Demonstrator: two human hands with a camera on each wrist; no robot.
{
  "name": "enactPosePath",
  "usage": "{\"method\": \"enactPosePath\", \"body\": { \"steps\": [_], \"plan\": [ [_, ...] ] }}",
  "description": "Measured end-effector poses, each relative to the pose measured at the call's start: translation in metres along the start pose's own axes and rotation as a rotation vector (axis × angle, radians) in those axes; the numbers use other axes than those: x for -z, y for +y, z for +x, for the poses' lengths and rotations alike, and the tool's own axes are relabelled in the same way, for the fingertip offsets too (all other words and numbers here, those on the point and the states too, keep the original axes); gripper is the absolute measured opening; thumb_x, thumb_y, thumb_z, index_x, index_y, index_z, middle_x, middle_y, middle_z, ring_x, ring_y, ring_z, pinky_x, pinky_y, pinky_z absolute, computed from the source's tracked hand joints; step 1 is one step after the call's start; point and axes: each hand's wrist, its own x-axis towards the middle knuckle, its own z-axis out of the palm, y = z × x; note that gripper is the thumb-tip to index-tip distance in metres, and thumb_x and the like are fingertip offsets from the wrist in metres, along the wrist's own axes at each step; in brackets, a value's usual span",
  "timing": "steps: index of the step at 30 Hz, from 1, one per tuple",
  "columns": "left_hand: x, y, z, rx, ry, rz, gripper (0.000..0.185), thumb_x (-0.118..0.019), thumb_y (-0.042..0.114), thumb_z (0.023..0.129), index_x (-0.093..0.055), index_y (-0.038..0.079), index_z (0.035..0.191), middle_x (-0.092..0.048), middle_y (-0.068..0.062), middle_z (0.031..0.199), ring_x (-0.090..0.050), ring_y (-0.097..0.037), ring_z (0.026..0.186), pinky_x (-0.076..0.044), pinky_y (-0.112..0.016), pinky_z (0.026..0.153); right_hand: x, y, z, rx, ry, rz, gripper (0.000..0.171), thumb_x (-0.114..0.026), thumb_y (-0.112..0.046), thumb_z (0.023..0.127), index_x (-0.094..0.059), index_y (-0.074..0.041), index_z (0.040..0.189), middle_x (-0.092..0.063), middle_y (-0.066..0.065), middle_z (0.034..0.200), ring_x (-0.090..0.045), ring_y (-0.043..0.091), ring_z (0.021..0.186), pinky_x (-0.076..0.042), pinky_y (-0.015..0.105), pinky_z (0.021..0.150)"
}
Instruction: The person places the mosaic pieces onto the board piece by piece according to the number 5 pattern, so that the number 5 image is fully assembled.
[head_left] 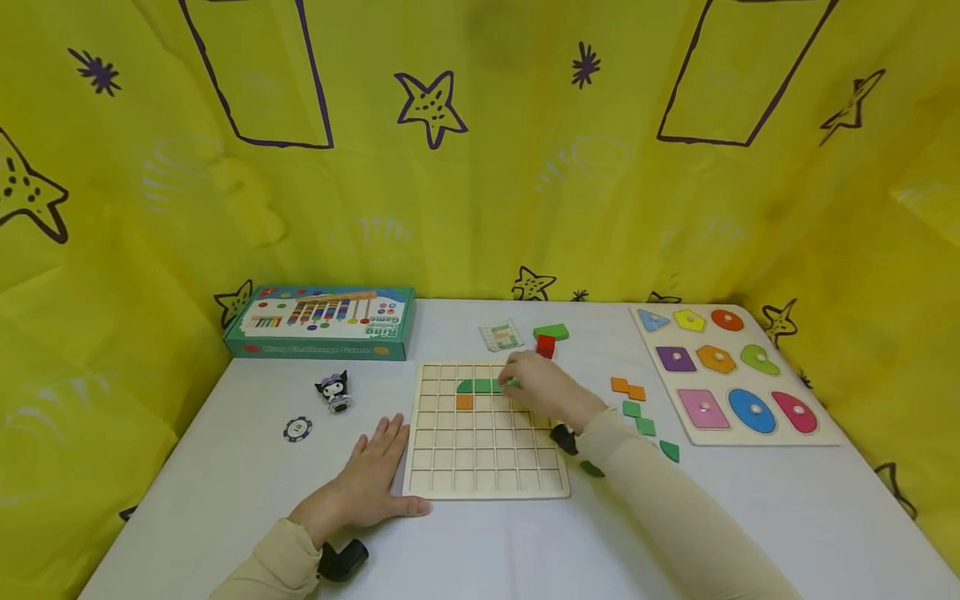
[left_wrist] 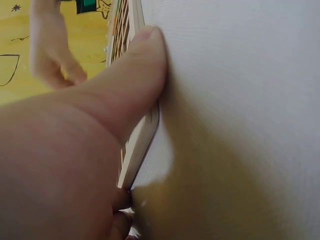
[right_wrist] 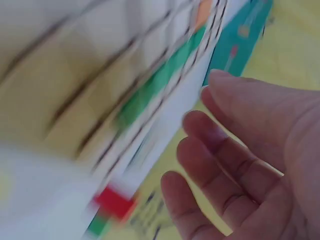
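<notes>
1. One wooden grid board (head_left: 487, 467) lies flat on the white table (head_left: 225, 467), pale, ruled into small square cells.
2. Green piece (head_left: 480, 386) sits in the board's upper rows, left end rounded; an orange square (head_left: 464, 402) lies just below it.
3. Right hand (head_left: 542, 385) over the green piece's right end, fingers loosely extended in the blurred wrist view; contact unclear.
4. Left hand (head_left: 371, 479) flat on the table, fingers spread, thumb against the board's near-left corner.
5. Loose orange and green pieces (head_left: 637, 408) lie right of the board.
</notes>
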Motion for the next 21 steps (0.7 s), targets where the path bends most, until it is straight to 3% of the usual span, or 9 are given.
{"method": "enactPosePath", "body": {
  "steps": [6, 10, 15, 21],
  "plan": [
    [0.000, -0.002, -0.001, -0.013, 0.008, -0.012, 0.118, -0.071, 0.066, 0.075, -0.020, -0.008, 0.151, -0.009, -0.024, 0.159, -0.003, -0.040, 0.145, -0.005, -0.061, 0.112, 0.028, 0.072, -0.045, -0.238, 0.030, -0.002, 0.022, -0.068, -0.009, 0.091, -0.071, 0.004, 0.108, -0.066, 0.012, 0.099, -0.058, 0.031, 0.095, -0.048, 0.047, 0.090],
    [0.002, -0.002, 0.001, -0.017, 0.007, -0.008, 0.119, -0.071, 0.066, 0.074, -0.019, -0.008, 0.152, -0.009, -0.024, 0.159, -0.003, -0.040, 0.145, -0.006, -0.061, 0.112, 0.039, 0.104, -0.071, -0.377, -0.018, 0.050, 0.028, -0.071, -0.009, 0.089, -0.068, 0.006, 0.112, -0.065, 0.015, 0.099, -0.057, 0.031, 0.089, -0.049, 0.048, 0.084],
    [0.002, -0.002, 0.001, -0.022, 0.009, -0.017, 0.118, -0.072, 0.065, 0.075, -0.020, -0.009, 0.151, -0.009, -0.025, 0.159, -0.003, -0.041, 0.145, -0.006, -0.062, 0.112, 0.037, 0.119, -0.084, -0.390, -0.072, 0.055, 0.023, -0.074, -0.010, 0.088, -0.067, 0.003, 0.105, -0.062, 0.008, 0.089, -0.054, 0.027, 0.082, -0.050, 0.045, 0.081],
    [0.001, -0.001, -0.001, -0.024, 0.015, -0.017, 0.118, -0.072, 0.065, 0.075, -0.019, -0.009, 0.151, -0.009, -0.026, 0.158, -0.003, -0.042, 0.145, -0.006, -0.062, 0.111, 0.029, 0.124, -0.080, -0.354, -0.022, -0.013, 0.018, -0.071, -0.011, 0.090, -0.065, 0.006, 0.094, -0.057, 0.007, 0.080, -0.052, 0.025, 0.074, -0.049, 0.040, 0.073]
  ]
}}
